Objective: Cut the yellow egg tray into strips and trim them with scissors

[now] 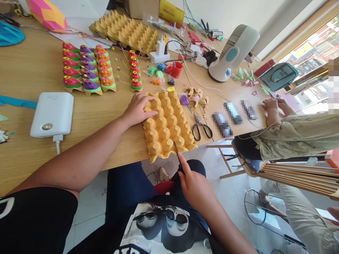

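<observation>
A yellow cardboard egg tray (164, 121) lies at the table's front edge, its near corner jutting past the edge. My left hand (137, 108) grips the tray's far left side, thumb and fingers over the cups. My right hand (194, 183) is closed around a slim dark knife (178, 154), index finger stretched along it, its tip at the tray's near edge between two cups. Scissors with black handles (202, 131) lie just right of the tray. Beyond it stand painted egg-cup pieces: a red-and-green row (135, 72) and three more rows (90, 70) further left.
A white power bank (52, 114) lies left of my forearm. A second egg tray (124, 31), a charger (160, 51), a red cup (176, 69) and a fan (231, 53) stand behind. Torn cardboard scraps (197, 97) lie right. Another person's hands (275, 106) rest at the far right.
</observation>
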The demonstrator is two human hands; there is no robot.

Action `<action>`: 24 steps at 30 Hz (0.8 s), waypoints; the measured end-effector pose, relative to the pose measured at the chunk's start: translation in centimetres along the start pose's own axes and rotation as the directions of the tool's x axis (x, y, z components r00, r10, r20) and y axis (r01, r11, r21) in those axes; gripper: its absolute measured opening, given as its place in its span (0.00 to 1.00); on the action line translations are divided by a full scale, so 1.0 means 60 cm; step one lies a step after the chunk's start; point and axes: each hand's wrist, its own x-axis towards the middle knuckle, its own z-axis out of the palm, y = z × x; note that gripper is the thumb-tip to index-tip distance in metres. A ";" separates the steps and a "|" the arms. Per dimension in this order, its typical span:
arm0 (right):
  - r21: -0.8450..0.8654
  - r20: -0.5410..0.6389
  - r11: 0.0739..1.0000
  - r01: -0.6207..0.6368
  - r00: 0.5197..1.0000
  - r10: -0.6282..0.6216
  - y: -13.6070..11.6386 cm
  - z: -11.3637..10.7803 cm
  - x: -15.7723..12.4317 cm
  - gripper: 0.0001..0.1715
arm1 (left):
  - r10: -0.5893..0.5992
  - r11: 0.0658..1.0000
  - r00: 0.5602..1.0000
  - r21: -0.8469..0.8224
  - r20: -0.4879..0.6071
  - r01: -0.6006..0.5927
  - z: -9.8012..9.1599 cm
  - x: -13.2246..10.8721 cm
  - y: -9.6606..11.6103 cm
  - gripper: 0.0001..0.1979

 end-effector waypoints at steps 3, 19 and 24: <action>-0.009 0.007 1.000 -0.005 1.000 0.005 0.002 0.005 -0.004 0.45 | -0.001 1.000 1.000 0.008 0.013 0.001 0.001 0.001 -0.001 0.34; -0.032 0.030 0.999 -0.021 0.999 0.022 -0.002 -0.005 -0.001 0.45 | 0.002 1.000 1.000 -0.003 0.016 -0.002 0.000 0.001 -0.001 0.36; -0.026 0.025 1.000 0.001 1.000 0.000 -0.012 -0.024 0.022 0.44 | -0.006 1.000 1.000 0.001 0.015 0.006 0.001 0.002 -0.002 0.37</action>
